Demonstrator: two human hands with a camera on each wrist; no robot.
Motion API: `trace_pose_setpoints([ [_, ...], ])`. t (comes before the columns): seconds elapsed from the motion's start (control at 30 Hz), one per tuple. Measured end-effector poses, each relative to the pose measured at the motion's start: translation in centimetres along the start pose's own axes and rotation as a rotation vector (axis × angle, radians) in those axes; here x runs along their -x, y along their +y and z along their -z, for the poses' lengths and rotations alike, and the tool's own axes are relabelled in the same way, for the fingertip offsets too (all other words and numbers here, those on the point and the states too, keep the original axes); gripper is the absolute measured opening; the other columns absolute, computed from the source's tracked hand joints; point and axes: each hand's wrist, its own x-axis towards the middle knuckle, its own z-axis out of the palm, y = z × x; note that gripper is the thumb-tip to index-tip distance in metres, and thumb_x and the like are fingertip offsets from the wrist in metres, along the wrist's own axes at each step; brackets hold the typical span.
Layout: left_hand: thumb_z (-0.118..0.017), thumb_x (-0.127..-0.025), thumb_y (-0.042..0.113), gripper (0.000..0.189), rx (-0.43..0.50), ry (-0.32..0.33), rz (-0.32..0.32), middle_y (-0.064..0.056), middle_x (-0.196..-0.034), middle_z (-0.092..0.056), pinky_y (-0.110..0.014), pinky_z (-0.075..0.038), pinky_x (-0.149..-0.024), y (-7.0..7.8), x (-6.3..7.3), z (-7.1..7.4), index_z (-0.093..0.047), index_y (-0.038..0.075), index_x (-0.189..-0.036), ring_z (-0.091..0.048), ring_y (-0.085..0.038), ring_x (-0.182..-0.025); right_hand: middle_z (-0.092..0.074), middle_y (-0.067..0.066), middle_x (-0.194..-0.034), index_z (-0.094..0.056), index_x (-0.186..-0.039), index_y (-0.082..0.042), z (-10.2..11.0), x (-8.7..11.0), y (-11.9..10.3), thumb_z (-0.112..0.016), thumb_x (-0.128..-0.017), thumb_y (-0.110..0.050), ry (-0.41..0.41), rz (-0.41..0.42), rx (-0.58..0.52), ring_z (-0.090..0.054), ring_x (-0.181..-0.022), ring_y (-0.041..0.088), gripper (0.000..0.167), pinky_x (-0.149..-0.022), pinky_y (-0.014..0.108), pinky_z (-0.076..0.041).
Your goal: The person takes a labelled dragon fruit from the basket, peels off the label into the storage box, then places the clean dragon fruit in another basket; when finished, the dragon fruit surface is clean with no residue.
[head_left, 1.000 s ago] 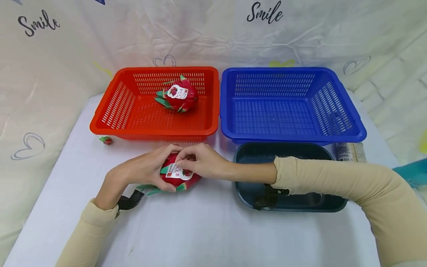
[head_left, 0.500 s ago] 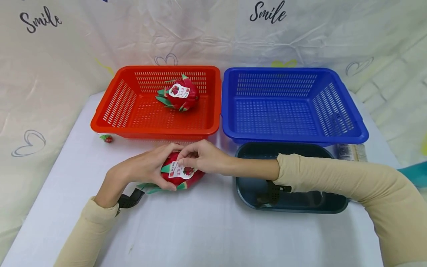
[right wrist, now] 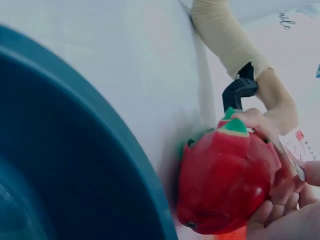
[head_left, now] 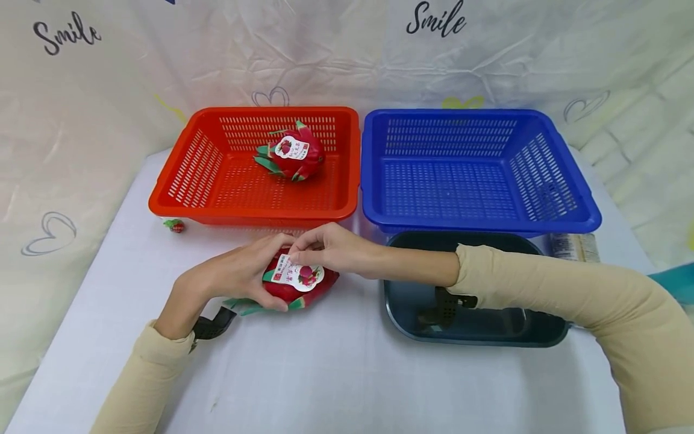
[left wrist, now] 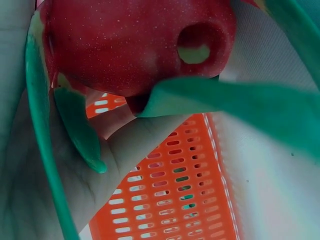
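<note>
With left-hand grip (head_left: pixel 233 274) curled round its leafy end, holds a rounded, glossy red dragon fruit (right wrist: pixel 225 177) with green tips, at the white tabletop (head_left: pixel 325 380), just in front of a rectangular red plastic basket (head_left: pixel 244 214). With right-hand grip (head_left: pixel 341 250) pinching, thumb against finger, holds the edge of a white printed label (head_left: pixel 298 274) on the fruit's upper side. Appears raised there in right wrist view. Judged to be at the labelling step; cannot tell whether applying or peeling. Next calls for keeping the fruit still and working the label evenly, without creasing.
</note>
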Motion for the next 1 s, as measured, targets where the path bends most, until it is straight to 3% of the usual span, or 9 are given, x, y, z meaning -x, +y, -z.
trace_pose_setpoints([
  [0.1,-0.087,-0.065,0.049,0.093,0.003,0.003,-0.007,0.007,-0.131,-0.049,-0.027,-0.054,-0.090,0.1,0.0,-0.1,-0.034,0.022,-0.137,-0.048,-0.008,-0.119,-0.064,0.004,-0.118,-0.066,-0.123,-0.012,0.3,0.6,-0.1,-0.061,-0.095,-0.024,-0.025,-0.018,0.029,-0.056,-0.107,0.015,0.031,-0.084,0.021,-0.053],
  [0.27,-0.086,-0.065,0.051,0.096,0.026,-0.004,0.028,0.010,-0.134,-0.046,-0.027,-0.054,-0.091,0.1,0.1,-0.3,-0.031,0.027,-0.141,-0.046,-0.008,-0.121,-0.066,0.003,-0.112,-0.067,-0.118,-0.012,1.2,2.0,0.0,-0.063,-0.094,-0.024,-0.059,0.051,0.062,-0.059,-0.103,0.016,0.027,-0.087,0.025,-0.055],
  [0.57,-0.089,-0.063,0.044,0.100,0.054,-0.024,0.091,0.006,-0.133,-0.046,-0.027,-0.057,-0.081,0.3,0.1,-0.2,-0.030,0.028,-0.142,-0.044,-0.015,-0.124,-0.066,0.002,-0.089,-0.068,-0.102,-0.013,2.7,4.5,1.6,-0.066,-0.091,-0.021,-0.022,0.068,0.042,-0.060,-0.086,0.017,0.014,-0.074,0.027,-0.055],
  [0.83,-0.088,-0.064,0.045,0.098,0.049,-0.024,0.109,0.009,-0.134,-0.046,-0.030,-0.057,-0.084,0.4,0.1,0.0,-0.030,0.030,-0.142,-0.044,-0.013,-0.126,-0.063,0.001,-0.088,-0.068,-0.098,-0.015,4.2,6.7,2.9,-0.068,-0.090,-0.020,-0.035,0.126,0.184,-0.058,-0.082,0.017,0.009,-0.067,0.023,-0.052],
  [1.0,-0.088,-0.065,0.045,0.097,0.048,-0.024,0.106,0.009,-0.134,-0.046,-0.031,-0.057,-0.085,0.4,0.0,0.0,-0.030,0.031,-0.142,-0.044,-0.014,-0.126,-0.060,0.001,-0.093,-0.068,-0.096,-0.017,5.5,8.1,3.5,-0.068,-0.090,-0.019,0.004,0.142,0.244,-0.056,-0.088,0.019,0.006,-0.067,0.023,-0.053],
])
